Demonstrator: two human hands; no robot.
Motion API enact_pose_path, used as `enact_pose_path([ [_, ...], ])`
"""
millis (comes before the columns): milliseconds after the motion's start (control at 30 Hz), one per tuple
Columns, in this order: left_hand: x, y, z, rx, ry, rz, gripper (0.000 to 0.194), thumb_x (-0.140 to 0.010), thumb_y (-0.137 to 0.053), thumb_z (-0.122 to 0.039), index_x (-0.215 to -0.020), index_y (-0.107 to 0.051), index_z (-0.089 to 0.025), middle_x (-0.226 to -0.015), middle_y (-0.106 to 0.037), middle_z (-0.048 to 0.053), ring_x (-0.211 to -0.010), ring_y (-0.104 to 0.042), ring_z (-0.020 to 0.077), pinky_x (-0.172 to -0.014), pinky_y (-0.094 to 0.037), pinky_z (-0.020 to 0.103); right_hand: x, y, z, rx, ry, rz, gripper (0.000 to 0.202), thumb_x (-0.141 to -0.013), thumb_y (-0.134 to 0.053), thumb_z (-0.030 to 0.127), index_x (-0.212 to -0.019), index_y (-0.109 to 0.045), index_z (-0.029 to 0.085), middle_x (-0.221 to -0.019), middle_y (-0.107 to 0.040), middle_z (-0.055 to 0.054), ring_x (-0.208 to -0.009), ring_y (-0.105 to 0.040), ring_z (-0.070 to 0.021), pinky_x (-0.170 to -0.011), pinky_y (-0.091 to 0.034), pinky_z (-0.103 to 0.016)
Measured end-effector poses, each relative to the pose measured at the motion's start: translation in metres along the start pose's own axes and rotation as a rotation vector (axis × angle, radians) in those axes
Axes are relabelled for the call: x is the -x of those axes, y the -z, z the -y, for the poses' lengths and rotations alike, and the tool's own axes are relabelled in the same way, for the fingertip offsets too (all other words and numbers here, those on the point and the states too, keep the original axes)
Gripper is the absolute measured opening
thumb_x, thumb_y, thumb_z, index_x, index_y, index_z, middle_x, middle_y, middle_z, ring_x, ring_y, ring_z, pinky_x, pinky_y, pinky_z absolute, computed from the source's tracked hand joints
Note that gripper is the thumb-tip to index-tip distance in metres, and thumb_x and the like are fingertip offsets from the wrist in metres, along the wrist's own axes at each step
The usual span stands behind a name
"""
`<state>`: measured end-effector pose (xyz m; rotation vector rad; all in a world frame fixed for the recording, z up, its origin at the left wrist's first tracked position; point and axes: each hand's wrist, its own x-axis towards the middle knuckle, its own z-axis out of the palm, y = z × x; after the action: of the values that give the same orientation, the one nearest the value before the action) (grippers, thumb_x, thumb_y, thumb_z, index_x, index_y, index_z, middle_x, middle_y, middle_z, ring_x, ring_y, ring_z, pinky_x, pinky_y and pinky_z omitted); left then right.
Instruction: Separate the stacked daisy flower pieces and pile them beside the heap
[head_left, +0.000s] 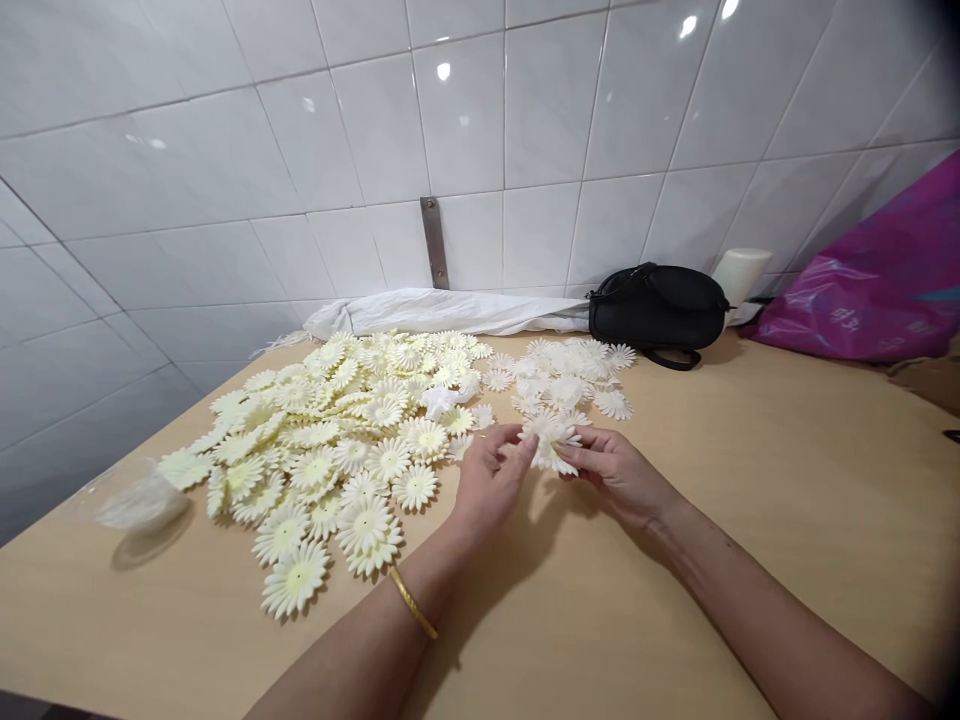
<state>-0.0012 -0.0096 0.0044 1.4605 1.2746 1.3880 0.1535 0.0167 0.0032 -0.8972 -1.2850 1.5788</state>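
Note:
Between my two hands is a white artificial flower head (556, 460), lifted a little above the table. My left hand (491, 475) pinches its left side with thumb and fingers closed. On the other side, my right hand (616, 475) grips the right edge, its fingertips partly hidden behind the petals. Just beyond them lies a small pile of white flower heads (574, 370). To the left spreads a large heap of pale yellow flower heads (315, 440), some stacked on each other. A loose yellow flower (296, 578) lies at the heap's near edge.
A clear plastic bag (142, 500) lies at the table's left. Along the tiled wall are a rolled white cloth or sack (450, 312), a black zip case (656, 308), a white cylinder (741, 275) and a purple plastic bag (862, 275).

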Motion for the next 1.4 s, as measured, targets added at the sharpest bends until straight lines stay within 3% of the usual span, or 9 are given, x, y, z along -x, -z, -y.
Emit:
enact_pose_path([
  [67, 0.0, -0.002, -0.001, 0.185, 0.129, 0.142, 0.027, -0.075, -0.051, -0.039, -0.067, -0.06, -0.015, -0.064, -0.057, 0.003, -0.059, -0.048, 0.0123, -0.058, -0.038, 0.024, 0.001, -0.002, 0.0, 0.025, 0.009, 0.044, 0.018, -0.062, -0.068, 0.033, -0.065, -0.062, 0.016, -0.063, -0.055, 0.0, -0.06, -0.046, -0.0104, -0.057, -0.038, -0.023],
  [133, 0.0, -0.003, -0.001, 0.283, 0.182, 0.191, 0.029, -0.075, -0.052, -0.038, -0.059, -0.057, -0.014, -0.054, -0.052, 0.001, -0.052, -0.042, 0.0091, -0.053, -0.034, 0.022, 0.001, -0.003, 0.0, 0.035, 0.006, 0.051, 0.018, -0.063, -0.068, 0.033, -0.068, -0.063, 0.016, -0.065, -0.057, 0.0, -0.06, -0.047, -0.0107, -0.057, -0.038, -0.023],
  [233, -0.001, -0.003, 0.001, 0.345, 0.206, 0.16, 0.025, -0.07, -0.059, -0.032, -0.055, -0.057, -0.013, -0.052, -0.05, 0.0, -0.05, -0.04, 0.007, -0.052, -0.031, 0.02, 0.0, 0.0, -0.001, 0.022, 0.008, -0.008, 0.018, -0.062, -0.069, 0.032, -0.064, -0.061, 0.016, -0.063, -0.055, 0.001, -0.059, -0.047, -0.0097, -0.057, -0.039, -0.022],
  [467, -0.005, -0.003, 0.006, 0.48, 0.359, 0.05, 0.019, -0.064, -0.065, -0.025, -0.055, -0.055, -0.012, -0.05, -0.049, -0.001, -0.046, -0.042, 0.0054, -0.048, -0.033, 0.018, -0.009, 0.014, -0.002, -0.177, 0.027, -0.333, 0.023, -0.054, -0.075, 0.03, -0.061, -0.057, 0.018, -0.062, -0.048, 0.004, -0.055, -0.045, -0.0069, -0.054, -0.044, -0.02],
  [633, -0.005, -0.003, 0.007, 0.703, 0.498, 0.089, 0.007, -0.063, -0.06, -0.017, -0.066, -0.056, -0.011, -0.06, -0.057, 0.003, -0.051, -0.051, 0.0087, -0.048, -0.039, 0.019, -0.008, 0.011, 0.001, -0.2, 0.007, -0.336, 0.025, -0.054, -0.075, 0.032, -0.062, -0.056, 0.018, -0.061, -0.049, 0.004, -0.054, -0.047, -0.0073, -0.052, -0.046, -0.02],
  [767, -0.006, -0.002, 0.007, 0.737, 0.631, 0.11, 0.01, -0.068, -0.053, -0.019, -0.071, -0.056, -0.011, -0.061, -0.058, 0.006, -0.054, -0.055, 0.0121, -0.049, -0.043, 0.021, -0.005, 0.006, -0.002, -0.112, 0.012, -0.255, 0.023, -0.059, -0.072, 0.033, -0.063, -0.056, 0.018, -0.059, -0.051, 0.004, -0.053, -0.047, -0.0073, -0.053, -0.045, -0.02],
  [1067, -0.003, -0.002, 0.007, 0.726, 0.548, 0.183, 0.023, -0.064, -0.066, -0.031, -0.073, -0.055, -0.013, -0.061, -0.057, 0.002, -0.052, -0.054, 0.0104, -0.049, -0.041, 0.021, 0.006, -0.013, -0.001, 0.022, 0.042, 0.047, 0.02, -0.069, -0.064, 0.036, -0.068, -0.055, 0.018, -0.064, -0.058, 0.001, -0.062, -0.052, -0.0119, -0.061, -0.042, -0.025],
  [1267, -0.004, -0.003, 0.009, 0.677, 0.489, 0.079, 0.016, -0.061, -0.066, -0.021, -0.066, -0.053, -0.013, -0.056, -0.054, 0.0, -0.049, -0.051, 0.0079, -0.047, -0.038, 0.019, 0.004, -0.007, -0.002, 0.069, 0.033, -0.022, 0.02, -0.067, -0.065, 0.036, -0.068, -0.056, 0.017, -0.063, -0.055, 0.001, -0.056, -0.048, -0.01, -0.057, -0.04, -0.024],
  [1400, -0.004, -0.004, 0.011, 0.612, 0.465, 0.078, 0.018, -0.059, -0.068, -0.021, -0.06, -0.052, -0.013, -0.051, -0.05, -0.001, -0.046, -0.048, 0.0065, -0.046, -0.035, 0.018, 0.0, -0.001, -0.002, 0.059, 0.02, -0.094, 0.022, -0.066, -0.065, 0.036, -0.063, -0.056, 0.016, -0.059, -0.051, 0.002, -0.055, -0.045, -0.0085, -0.056, -0.04, -0.022],
])
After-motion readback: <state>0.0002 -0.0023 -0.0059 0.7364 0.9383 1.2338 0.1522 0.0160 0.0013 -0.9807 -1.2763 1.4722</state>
